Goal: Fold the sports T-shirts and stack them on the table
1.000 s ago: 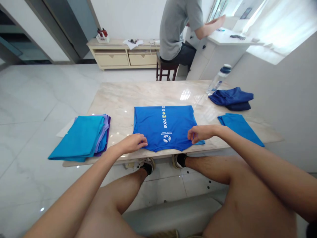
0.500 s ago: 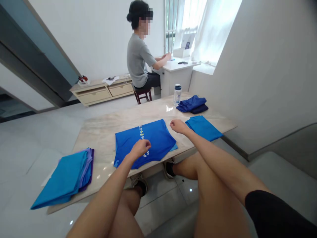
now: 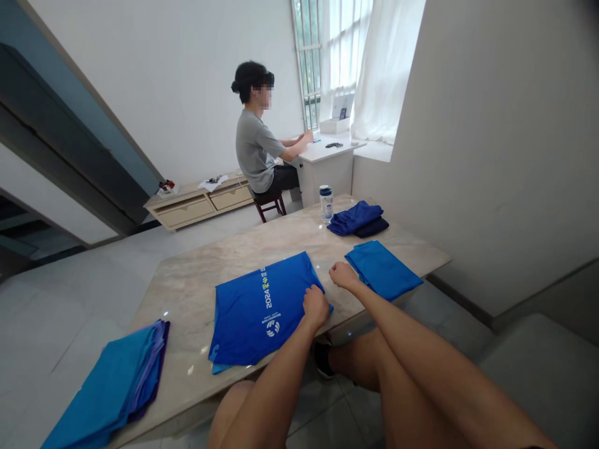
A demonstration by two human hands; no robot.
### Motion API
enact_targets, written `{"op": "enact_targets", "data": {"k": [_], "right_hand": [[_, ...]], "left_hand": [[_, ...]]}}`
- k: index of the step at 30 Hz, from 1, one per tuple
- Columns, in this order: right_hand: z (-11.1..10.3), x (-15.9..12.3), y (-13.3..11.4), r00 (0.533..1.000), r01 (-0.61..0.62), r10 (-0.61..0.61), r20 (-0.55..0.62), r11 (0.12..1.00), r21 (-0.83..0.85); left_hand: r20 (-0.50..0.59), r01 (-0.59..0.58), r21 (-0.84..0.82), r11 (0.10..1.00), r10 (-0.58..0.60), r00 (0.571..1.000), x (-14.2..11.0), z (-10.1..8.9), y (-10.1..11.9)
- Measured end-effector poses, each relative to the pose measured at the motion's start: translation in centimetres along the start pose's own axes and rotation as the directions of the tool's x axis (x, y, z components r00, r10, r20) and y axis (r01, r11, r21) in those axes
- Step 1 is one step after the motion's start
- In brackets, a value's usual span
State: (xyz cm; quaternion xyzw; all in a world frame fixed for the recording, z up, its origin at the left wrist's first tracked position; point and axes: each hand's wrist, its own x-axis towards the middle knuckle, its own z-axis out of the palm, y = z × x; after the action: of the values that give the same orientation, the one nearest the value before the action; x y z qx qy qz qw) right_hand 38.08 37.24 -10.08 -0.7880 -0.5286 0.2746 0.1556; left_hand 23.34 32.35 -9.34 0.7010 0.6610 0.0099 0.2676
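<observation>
A blue shirt (image 3: 248,312) with white and yellow print lies flat on the table in front of me. A lighter blue layer shows under its near left corner. My left hand (image 3: 317,305) is at the shirt's right edge, its fingers bent and closed on the fabric; the fingertips are partly hidden. Just right of the shirt, my right hand (image 3: 344,275) rests by the table surface with its fingers curled shut, and nothing shows in it. Beside that hand lies a folded bright blue cloth (image 3: 384,269).
The marble-look table (image 3: 187,293) bears a stack of folded blue and purple garments (image 3: 107,386) at left. Dark blue clothes (image 3: 355,218) and a water bottle (image 3: 326,204) stand at the far right. A person (image 3: 257,149) sits at a white desk (image 3: 322,149) beyond.
My left hand has moved right, from above the shirt's middle to its right edge. My right hand stays near the folded cloth, fingers more tightly curled. The view has tilted upward.
</observation>
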Motion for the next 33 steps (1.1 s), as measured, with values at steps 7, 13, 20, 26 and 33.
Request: {"op": "enact_targets", "data": {"k": [7,13,20,26,33], "right_hand": [[1.1,1.0,1.2,0.986,-0.136,0.117,0.116,0.977,0.164],[0.2,0.0,0.1,0.991,-0.127,0.131,-0.005,0.968,0.218],[1.7,-2.0,-7.8,0.999,0.042,-0.034,-0.034,0.964,0.264],[6.2,-2.9,-15.8,0.992,0.061,-0.086,0.092,0.969,0.241],[10.5,-3.7,-21.4,0.983,0.051,-0.067,0.171,0.994,0.097]], "left_hand": [[0.152,-0.048,-0.173,0.984,0.075,0.986,-1.2,1.6,1.0],[0.067,-0.002,-0.630,0.776,0.057,0.996,-4.2,1.9,-0.5],[-0.105,-0.044,-0.846,0.532,-0.085,0.991,-5.9,-1.3,-7.6],[-0.165,-0.014,-0.843,0.538,-0.232,0.959,-8.1,-2.1,-15.0],[-0.162,0.106,-0.585,0.804,-0.244,0.956,-8.3,-4.0,-21.0]]}}
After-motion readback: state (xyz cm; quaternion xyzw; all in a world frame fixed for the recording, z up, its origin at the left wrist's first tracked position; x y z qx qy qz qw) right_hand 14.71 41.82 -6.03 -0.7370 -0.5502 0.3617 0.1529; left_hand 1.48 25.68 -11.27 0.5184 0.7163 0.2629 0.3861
